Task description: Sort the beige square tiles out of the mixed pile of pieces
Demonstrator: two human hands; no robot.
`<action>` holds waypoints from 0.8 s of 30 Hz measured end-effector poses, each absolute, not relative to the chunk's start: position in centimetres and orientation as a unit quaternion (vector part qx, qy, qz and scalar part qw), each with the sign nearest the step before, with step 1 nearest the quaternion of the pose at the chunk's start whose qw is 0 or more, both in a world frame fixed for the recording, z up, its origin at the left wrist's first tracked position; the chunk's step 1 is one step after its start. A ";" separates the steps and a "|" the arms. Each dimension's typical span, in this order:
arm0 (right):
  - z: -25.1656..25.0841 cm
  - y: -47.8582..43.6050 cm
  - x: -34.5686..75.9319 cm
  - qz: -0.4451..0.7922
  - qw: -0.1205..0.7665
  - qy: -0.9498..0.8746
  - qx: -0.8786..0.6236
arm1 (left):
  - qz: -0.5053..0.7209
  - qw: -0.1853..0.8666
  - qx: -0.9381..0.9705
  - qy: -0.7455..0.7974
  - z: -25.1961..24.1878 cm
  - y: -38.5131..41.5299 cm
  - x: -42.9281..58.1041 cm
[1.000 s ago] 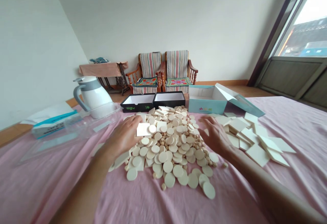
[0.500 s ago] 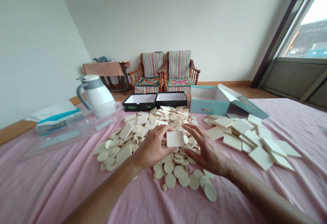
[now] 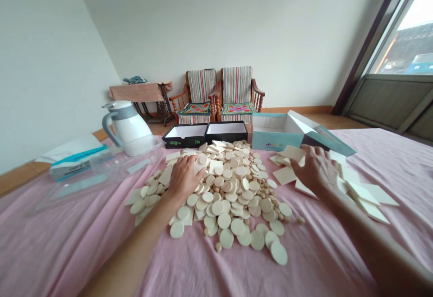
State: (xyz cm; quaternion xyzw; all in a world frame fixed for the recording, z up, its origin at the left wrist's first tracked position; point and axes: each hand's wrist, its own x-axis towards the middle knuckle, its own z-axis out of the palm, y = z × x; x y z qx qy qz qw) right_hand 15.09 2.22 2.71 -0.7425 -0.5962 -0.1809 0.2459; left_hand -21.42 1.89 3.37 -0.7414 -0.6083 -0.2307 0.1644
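The right grip (image 3: 315, 169), thumb and fingers parted wide, is nearer the square tile (image 3: 292, 152) lying just beyond its thumb, while the left grip (image 3: 183, 176), whose hold I cannot tell, has round discs (image 3: 223, 220) to its right.

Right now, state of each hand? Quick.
Left hand: partly curled over pale round discs; can't tell if gripping.
Right hand: thumb and fingers apart over pale square tiles; can't tell if holding one.

White-grey jug (image 3: 130, 127), two armchairs (image 3: 237, 87)
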 end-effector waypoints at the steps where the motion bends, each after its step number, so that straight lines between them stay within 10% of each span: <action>1: 2.6 2.3 15.4 -0.184 0.246 -0.588 -0.748 | -0.223 0.173 -0.737 -0.614 3.2 1.9 -21.4; 24: 0.5 2.1 12.6 -0.137 0.307 -0.718 -0.609 | -0.264 0.258 -0.772 -0.517 4.0 1.1 -20.0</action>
